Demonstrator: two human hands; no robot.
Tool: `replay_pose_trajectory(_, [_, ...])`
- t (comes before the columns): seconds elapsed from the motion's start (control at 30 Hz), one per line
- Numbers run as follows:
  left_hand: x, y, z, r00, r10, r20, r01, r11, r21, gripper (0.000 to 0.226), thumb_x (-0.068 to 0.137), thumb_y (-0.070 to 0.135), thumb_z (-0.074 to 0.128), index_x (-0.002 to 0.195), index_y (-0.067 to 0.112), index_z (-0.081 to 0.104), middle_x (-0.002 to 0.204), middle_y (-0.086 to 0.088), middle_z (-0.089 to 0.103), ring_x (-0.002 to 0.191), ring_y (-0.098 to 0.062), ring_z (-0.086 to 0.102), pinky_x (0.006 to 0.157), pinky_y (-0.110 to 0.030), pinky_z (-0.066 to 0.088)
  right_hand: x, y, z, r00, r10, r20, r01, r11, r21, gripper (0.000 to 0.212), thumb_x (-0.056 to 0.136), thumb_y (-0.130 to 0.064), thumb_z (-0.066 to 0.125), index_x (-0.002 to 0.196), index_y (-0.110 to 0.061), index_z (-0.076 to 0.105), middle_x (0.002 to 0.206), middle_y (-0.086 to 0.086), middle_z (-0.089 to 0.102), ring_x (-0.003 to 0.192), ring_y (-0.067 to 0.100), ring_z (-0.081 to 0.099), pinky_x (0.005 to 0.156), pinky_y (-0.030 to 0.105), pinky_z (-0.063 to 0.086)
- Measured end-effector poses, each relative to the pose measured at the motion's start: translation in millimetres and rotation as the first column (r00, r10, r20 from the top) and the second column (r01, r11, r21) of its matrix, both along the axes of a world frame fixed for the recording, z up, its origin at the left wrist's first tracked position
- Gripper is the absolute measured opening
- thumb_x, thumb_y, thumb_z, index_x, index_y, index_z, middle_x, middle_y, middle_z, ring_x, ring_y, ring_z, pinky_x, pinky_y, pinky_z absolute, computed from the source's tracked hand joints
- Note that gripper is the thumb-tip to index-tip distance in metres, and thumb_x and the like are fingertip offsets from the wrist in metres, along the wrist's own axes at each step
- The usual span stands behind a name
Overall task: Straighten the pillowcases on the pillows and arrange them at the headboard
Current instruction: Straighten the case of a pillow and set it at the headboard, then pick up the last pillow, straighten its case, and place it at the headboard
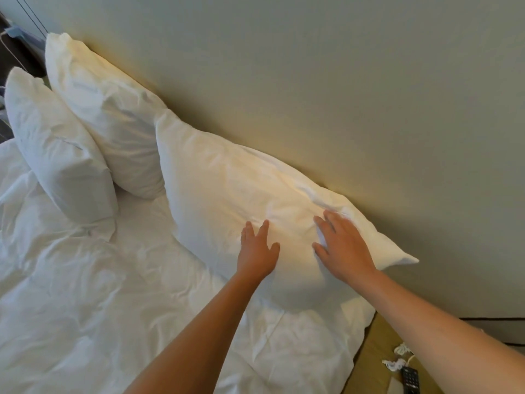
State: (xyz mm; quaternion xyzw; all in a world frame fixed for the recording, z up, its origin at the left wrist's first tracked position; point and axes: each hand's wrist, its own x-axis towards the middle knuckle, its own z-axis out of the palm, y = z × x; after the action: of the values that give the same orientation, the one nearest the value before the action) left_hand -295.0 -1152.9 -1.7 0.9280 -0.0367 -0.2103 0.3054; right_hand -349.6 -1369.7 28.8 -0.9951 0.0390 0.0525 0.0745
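Leaning lengthwise along the headboard (341, 95), pillow (227, 194) under both hands.

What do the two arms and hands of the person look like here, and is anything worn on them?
Both forearms are bare as far as the picture shows: no sleeve is visible. The left hand and the right hand wear no gloves. I see no ring, watch or bracelet on the fingers or wrists, and no markings. The nails look short and unpainted, though they are slightly blurred.
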Motion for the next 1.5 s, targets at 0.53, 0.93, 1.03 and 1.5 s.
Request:
replay_pose_trajectory(0.53, [-58, -44, 13, 0.982, 0.101, -0.161, -0.101, 0.995, 0.007, 0.068, 0.100, 0.044, 0.056, 0.160, 0.026, 0.031, 0.167, -0.006, 0.025, 0.150, -0.028, 0.034, 0.120, -0.041, 0.031, -26, -47, -13, 0.988, 0.156, 0.001, -0.154, 0.978, 0.143, 0.063, 0.104, -0.043, 0.052, 0.159, -0.018, 0.038, 0.169, 0.009, 0.030, 0.157, 0.028, 0.025, 0.129, 0.043, 0.023])
replay_pose_trajectory(0.93, [-180, 39, 79, 0.806, 0.526, -0.271, -0.589, 0.754, -0.290, 0.035, 0.100, 0.041, 0.057, 0.128, 0.022, 0.065, 0.125, -0.001, 0.068, 0.113, -0.017, 0.064, 0.102, -0.040, 0.054, -99, 9, 23, 0.952, 0.265, -0.151, -0.160, 0.856, 0.492, 0.049, 0.103, -0.041, 0.060, 0.149, -0.029, 0.050, 0.151, -0.009, 0.054, 0.140, 0.014, 0.050, 0.111, 0.033, 0.044])
replay_pose_trajectory(1.03, [-242, 82, 98, 0.701, 0.641, -0.311, -0.710, 0.585, -0.392, 0.025, 0.100, 0.038, 0.057, 0.117, 0.025, 0.070, 0.110, 0.006, 0.071, 0.104, -0.011, 0.067, 0.098, -0.043, 0.057, -147, 51, 35, 0.931, 0.291, -0.222, -0.113, 0.806, 0.581, 0.037, 0.101, -0.043, 0.063, 0.136, -0.031, 0.060, 0.128, -0.017, 0.065, 0.123, 0.006, 0.061, 0.097, 0.026, 0.046])
replay_pose_trajectory(1.5, [-702, 299, 106, 0.090, 0.920, -0.381, -0.883, -0.103, -0.457, 0.016, 0.101, 0.038, 0.057, 0.099, 0.032, 0.072, 0.092, 0.019, 0.075, 0.088, 0.002, 0.071, 0.078, -0.028, 0.061, -464, 409, 75, 0.669, 0.709, -0.225, -0.387, 0.590, 0.709, 0.023, 0.101, -0.038, 0.066, 0.121, -0.029, 0.069, 0.112, -0.017, 0.071, 0.102, -0.003, 0.067, 0.087, 0.020, 0.053])
